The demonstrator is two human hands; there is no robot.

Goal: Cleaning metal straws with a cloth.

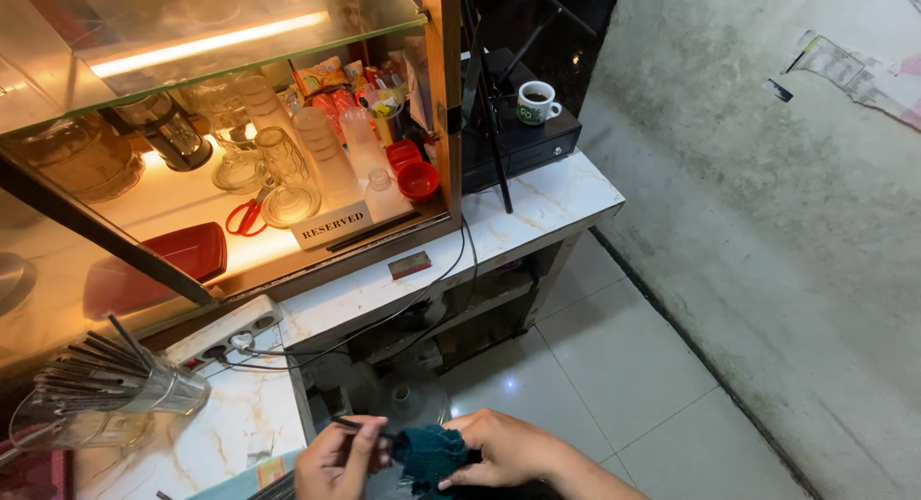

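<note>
My left hand (pixel 336 459) and right hand (pixel 504 449) meet on the cloth (pixel 430 455) between them. The power strip (pixel 223 332) lies on the counter (pixel 537 212) behind them, with the glass case (pixel 240 126) farther behind.

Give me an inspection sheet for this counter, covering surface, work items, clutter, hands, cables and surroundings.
Surface: marble counter, pale with veins.
Work items: dark teal cloth and thin dark stick at the bottom edge.
Clutter: glass of dark sticks, small flat red block, cup on black box.
Hands: left hand pinches the stick; right hand grips the cloth.
Cables: black cable runs to white power strip.
Surroundings: lit glass cabinet with glassware, red scissors; tiled floor.
</note>
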